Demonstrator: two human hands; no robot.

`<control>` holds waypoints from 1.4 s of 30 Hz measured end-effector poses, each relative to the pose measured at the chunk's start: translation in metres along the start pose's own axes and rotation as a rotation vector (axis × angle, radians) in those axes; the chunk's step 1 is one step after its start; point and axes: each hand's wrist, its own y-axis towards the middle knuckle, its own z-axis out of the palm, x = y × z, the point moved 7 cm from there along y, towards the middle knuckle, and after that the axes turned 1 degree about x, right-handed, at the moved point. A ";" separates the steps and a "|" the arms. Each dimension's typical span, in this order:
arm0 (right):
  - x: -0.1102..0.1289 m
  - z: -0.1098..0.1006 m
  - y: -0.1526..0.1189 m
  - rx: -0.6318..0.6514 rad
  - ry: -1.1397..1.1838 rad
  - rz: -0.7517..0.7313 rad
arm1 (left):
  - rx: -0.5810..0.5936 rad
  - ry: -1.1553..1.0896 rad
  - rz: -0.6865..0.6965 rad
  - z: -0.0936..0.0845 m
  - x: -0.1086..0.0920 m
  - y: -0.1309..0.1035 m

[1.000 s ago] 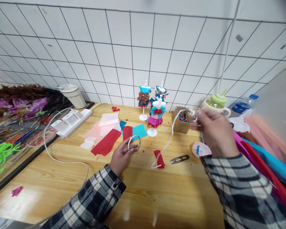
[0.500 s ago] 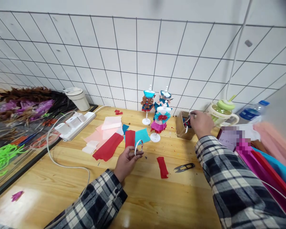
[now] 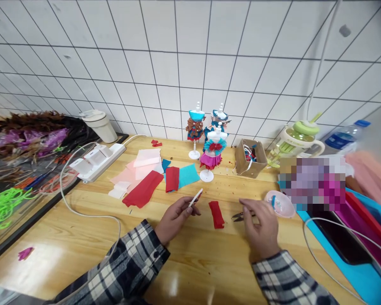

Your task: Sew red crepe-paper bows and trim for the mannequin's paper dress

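My left hand [image 3: 178,216] pinches a small white ring [image 3: 195,198], seen nearly edge-on, with a bit of red on its far side. Over the small scissors [image 3: 238,217], my right hand [image 3: 262,224] hovers with fingers apart and nothing visible in it; it partly hides their handle. Between the hands lies a red paper strip [image 3: 216,214]. Beyond my left hand are red pieces [image 3: 143,189], a turquoise sheet [image 3: 189,178] and pale pink sheets [image 3: 147,157]. Three small white mannequins in paper dresses, one with a magenta skirt [image 3: 210,161], stand near the wall.
A cardboard box [image 3: 250,169] with scraps stands by a green-lidded jug [image 3: 292,142]. Right of my right hand sit a pink dish [image 3: 288,204] and a dark phone [image 3: 343,237]. A power strip [image 3: 103,163], white cup [image 3: 100,126] and cable are at left.
My right hand has come back from the cardboard box toward me and now hangs over the scissors. The ring in my left hand has turned edge-on. The pink dish has come into sight.
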 end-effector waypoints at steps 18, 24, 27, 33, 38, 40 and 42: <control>0.017 0.013 -0.021 0.060 0.260 0.130 | 0.262 0.697 0.201 0.080 -0.002 0.001; 0.025 0.009 -0.021 0.040 0.194 0.049 | 0.172 0.526 0.117 0.074 0.001 0.000; 0.034 0.011 -0.024 0.053 0.157 -0.007 | 0.134 0.374 0.040 0.072 0.005 0.001; 0.048 0.021 -0.030 0.124 0.060 -0.070 | 0.114 0.129 -0.010 0.077 0.007 -0.002; 0.050 0.018 -0.030 0.133 0.004 -0.108 | 0.162 -0.035 -0.006 0.079 0.006 -0.006; 0.049 0.018 -0.029 0.147 -0.002 -0.121 | 0.178 -0.054 -0.002 0.079 0.006 -0.006; 0.049 0.020 -0.029 0.166 0.016 -0.121 | 0.172 -0.013 -0.010 0.078 0.007 -0.005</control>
